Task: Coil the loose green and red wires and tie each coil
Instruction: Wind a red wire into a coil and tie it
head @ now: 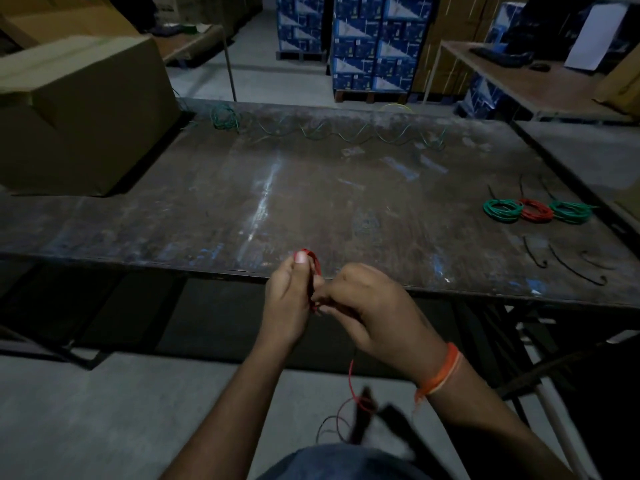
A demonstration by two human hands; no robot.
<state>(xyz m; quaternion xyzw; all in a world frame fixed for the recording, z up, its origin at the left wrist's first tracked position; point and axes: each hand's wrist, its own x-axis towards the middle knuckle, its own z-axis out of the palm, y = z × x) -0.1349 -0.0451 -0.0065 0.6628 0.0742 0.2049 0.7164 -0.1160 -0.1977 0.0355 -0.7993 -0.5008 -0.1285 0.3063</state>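
Note:
My left hand grips a small loop of red wire just in front of the table's near edge. My right hand pinches the same red wire beside it; the loose tail hangs down toward the floor. A loose green wire zigzags along the table's far edge, ending in a green tangle. Three finished coils lie at the right: a green coil, a red coil and another green coil.
Several black ties lie on the dark worn table near the coils. A large cardboard box stands at the back left. Blue cartons are stacked beyond, and another table stands at the right.

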